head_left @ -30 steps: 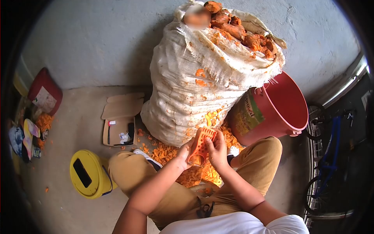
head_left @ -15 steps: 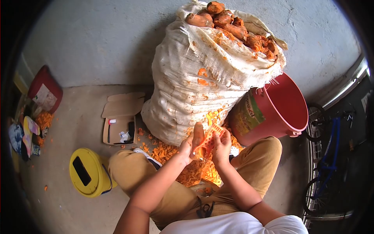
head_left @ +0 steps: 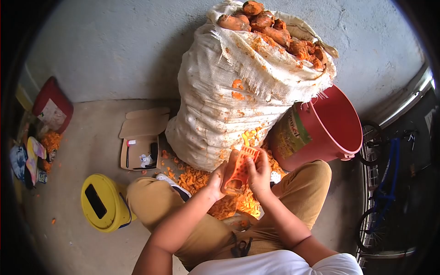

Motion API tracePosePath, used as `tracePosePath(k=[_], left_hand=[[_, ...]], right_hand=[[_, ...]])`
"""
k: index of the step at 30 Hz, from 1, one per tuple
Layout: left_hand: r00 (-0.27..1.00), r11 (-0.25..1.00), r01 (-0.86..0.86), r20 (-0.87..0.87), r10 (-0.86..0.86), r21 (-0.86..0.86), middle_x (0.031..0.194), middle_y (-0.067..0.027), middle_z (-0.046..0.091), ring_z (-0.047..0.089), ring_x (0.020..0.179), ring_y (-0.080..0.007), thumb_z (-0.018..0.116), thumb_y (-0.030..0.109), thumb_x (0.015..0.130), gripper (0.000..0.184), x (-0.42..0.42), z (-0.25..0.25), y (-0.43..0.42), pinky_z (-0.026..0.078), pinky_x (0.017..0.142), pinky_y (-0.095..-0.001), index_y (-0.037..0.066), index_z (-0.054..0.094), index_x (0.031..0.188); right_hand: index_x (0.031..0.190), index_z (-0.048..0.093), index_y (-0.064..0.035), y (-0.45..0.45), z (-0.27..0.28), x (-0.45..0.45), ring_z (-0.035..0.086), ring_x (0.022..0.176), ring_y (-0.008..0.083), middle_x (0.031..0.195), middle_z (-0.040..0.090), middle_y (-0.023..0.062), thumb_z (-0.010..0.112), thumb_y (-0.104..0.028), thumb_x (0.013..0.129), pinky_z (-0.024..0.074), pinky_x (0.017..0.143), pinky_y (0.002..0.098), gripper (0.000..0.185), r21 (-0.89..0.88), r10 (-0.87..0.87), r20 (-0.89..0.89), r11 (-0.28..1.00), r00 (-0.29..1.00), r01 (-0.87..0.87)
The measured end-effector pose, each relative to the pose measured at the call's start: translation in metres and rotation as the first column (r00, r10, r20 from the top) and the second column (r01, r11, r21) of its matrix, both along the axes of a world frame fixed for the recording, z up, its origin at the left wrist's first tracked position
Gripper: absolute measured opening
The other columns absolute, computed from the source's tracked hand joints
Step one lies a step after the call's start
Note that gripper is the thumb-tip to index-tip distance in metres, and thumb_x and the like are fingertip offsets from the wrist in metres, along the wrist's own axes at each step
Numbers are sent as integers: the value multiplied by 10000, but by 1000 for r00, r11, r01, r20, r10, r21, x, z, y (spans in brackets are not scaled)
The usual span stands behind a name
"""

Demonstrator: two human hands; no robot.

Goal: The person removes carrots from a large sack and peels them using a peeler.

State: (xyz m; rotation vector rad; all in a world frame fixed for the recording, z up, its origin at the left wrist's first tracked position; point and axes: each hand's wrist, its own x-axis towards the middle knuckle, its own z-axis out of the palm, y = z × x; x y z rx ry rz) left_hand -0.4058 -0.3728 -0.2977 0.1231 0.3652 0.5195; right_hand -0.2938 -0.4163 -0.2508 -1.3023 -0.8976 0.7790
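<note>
My left hand (head_left: 217,181) is closed around a brownish-orange root that looks like a sweet potato (head_left: 231,166), held over my lap. In my right hand (head_left: 260,173) is an orange plastic hand grater (head_left: 244,161) with rows of holes and an open loop at its near end. The grater lies against the root, covering much of it. Below both hands, a heap of orange shavings (head_left: 234,205) spreads between my legs. Right behind them stands a white woven sack (head_left: 201,98), filled to the top with similar roots (head_left: 277,35).
A red bucket (head_left: 337,107) stands right of the sack. To the left are an open cardboard box (head_left: 135,160) with small items and a lidded yellow bucket (head_left: 110,207). A red container (head_left: 55,103) is farther left. At right, a blue bicycle (head_left: 389,178) is near a rack.
The grater has shifted left and now lies over the root, its holed face turned more toward me. My right hand has turned with it; the left still grips the root.
</note>
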Motion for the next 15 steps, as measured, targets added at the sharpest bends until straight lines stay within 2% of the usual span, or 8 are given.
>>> tracePosePath(k=[2,5,9,10,12,13,14,15], left_hand=[[999,1000,14,52,-15,16,1071,-89,547,543,952,-206,394,339,868,398,0,4,0,448,816,-377,45,463,1127],[999,999,33,-10,-33,11,1065,-90,550,549,944,-198,397,324,871,383,0,-6,-2,454,811,-364,40,471,1117],[999,997,50,5,-51,57,1040,-85,564,565,909,-194,399,332,872,380,1,-9,0,466,792,-357,43,484,1103],[999,997,49,4,-49,67,1032,-82,568,569,900,-192,404,342,869,385,2,-4,0,468,787,-357,46,487,1101],[990,985,122,-79,-113,122,1009,-70,576,577,869,-189,422,375,858,403,-1,-9,4,475,761,-348,57,496,1093],[977,964,214,-37,-211,159,1011,-70,571,569,863,-189,427,395,851,432,-7,-20,1,470,748,-328,58,474,1117],[979,970,187,-114,-171,152,1001,-77,568,565,860,-191,422,397,852,436,-8,-5,-12,466,746,-323,60,464,1125],[973,976,161,-192,-131,149,991,-85,565,562,857,-194,417,399,854,440,-6,11,-22,462,744,-319,61,453,1133]], right_hand=[[1082,396,8,0,-5,-3,538,720,129,808,559,104,481,-55,837,443,637,253,267,6,-30,118,1000,993,30],[1065,412,9,-1,-17,-2,553,663,148,732,565,116,491,-68,834,445,610,263,256,55,-111,398,994,911,97],[1054,423,6,0,-18,-2,547,606,162,682,561,114,501,-80,823,434,559,277,259,24,-148,294,989,944,147],[1032,435,13,0,-10,-3,527,609,156,698,542,113,512,-78,816,422,543,278,246,-37,-150,227,986,962,162],[1008,447,16,11,-29,16,515,643,166,744,531,126,510,-98,820,422,566,283,230,148,-339,467,941,817,306],[975,455,22,25,-40,44,508,671,180,789,528,132,504,-125,819,422,598,297,220,284,-520,503,854,690,437],[957,454,27,29,-32,74,506,663,190,775,533,111,499,-154,824,427,625,312,228,169,-539,391,839,746,517],[955,451,25,31,-26,101,502,654,168,774,537,86,485,-128,839,433,626,298,195,232,-612,460,782,643,578]])
